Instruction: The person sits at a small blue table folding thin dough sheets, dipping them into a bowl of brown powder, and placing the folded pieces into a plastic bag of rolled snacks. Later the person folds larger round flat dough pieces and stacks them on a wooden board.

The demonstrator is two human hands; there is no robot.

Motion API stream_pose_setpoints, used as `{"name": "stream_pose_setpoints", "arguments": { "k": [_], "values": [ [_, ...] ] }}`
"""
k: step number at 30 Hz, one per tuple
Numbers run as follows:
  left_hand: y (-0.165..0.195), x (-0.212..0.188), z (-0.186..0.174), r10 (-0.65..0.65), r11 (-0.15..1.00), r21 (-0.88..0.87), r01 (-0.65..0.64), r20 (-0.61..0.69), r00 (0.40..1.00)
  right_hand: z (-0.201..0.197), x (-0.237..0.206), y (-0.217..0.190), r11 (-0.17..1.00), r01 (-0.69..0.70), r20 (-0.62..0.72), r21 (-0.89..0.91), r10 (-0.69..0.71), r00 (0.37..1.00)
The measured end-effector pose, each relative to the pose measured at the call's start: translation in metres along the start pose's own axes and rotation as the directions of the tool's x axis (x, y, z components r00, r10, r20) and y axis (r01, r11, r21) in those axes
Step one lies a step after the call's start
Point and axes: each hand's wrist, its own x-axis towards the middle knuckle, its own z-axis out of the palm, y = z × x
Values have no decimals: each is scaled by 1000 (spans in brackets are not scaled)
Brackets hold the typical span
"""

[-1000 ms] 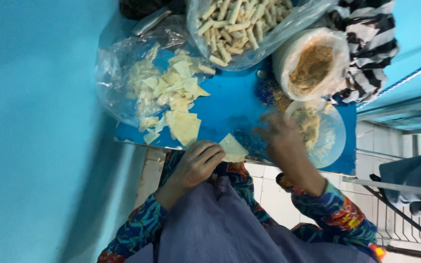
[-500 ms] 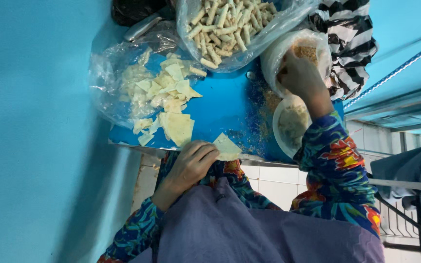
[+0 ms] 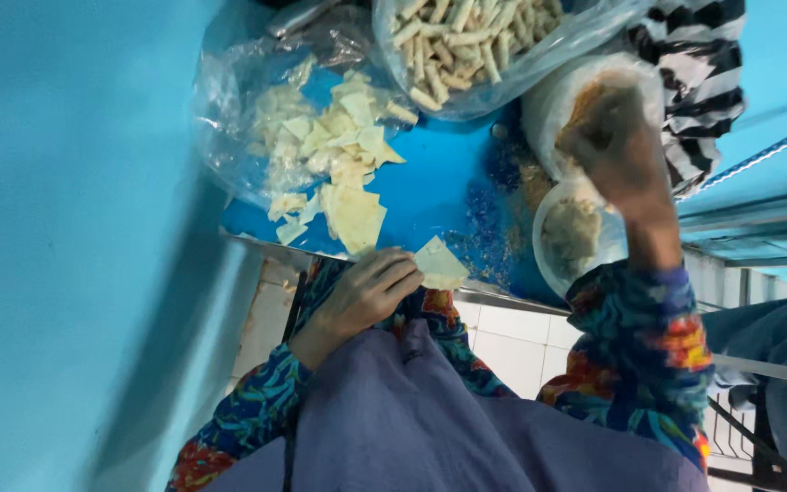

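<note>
- The left hand [image 3: 364, 296] rests at the near edge of the blue tabletop [image 3: 430, 196], its fingers curled and pinching the corner of a pale square wrapper [image 3: 439, 264].
- That wrapper sticks out just past the fingertips on the side toward the right hand, lying partly over the tabletop's edge; the grip of this hand is closed on it.
- Just beyond the left hand, further onto the tabletop, lies a loose pile of wrappers [image 3: 343, 169], some flat and some torn, spread on a clear plastic sheet [image 3: 229, 109].
- The right hand [image 3: 617, 150] is raised over a white bowl of brown filling [image 3: 557, 100], fingers bunched and pointing down into it; it is blurred, so whether that grip holds anything cannot be told.
- Under the right wrist, nearer the person, stands a second bowl [image 3: 571, 237] with a pale mash in it.
- Beyond both hands, at the far side, sits a clear bag of rolled sticks [image 3: 471, 41], touching the bowl of filling.
- Crumbs [image 3: 503, 210] are scattered on the tabletop between the wrapper and the two bowls.
- Both arms wear patterned sleeves [image 3: 649, 355] of many colours, and a purple cloth [image 3: 412, 428] covers the lap below the left hand.
- A striped black-and-white cloth [image 3: 703, 82] lies past the right hand, beside the filling bowl.
</note>
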Motion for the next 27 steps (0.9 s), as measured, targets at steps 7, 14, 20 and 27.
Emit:
{"name": "stream_pose_setpoints", "arguments": {
  "k": [7, 14, 20, 27],
  "values": [
    [-4, -6, 13, -1, 1000, 16, 2, -37, 999, 95, -99, -99, 928, -27, 303, 371, -94, 948],
    [2, -3, 15, -57, 998, 21, 59, -98, 994, 110, -137, -98, 872, 488, 146, 26, -487, 861],
    [8, -1, 16, -80, 994, 66, 87, -106, 991, 112, -149, -78, 823, 567, -12, -43, -567, 823],
    [16, -14, 11, -89, 952, 291, 97, -42, 995, 117, -160, -68, 797, 574, 36, -187, -578, 815]
  ]
}}
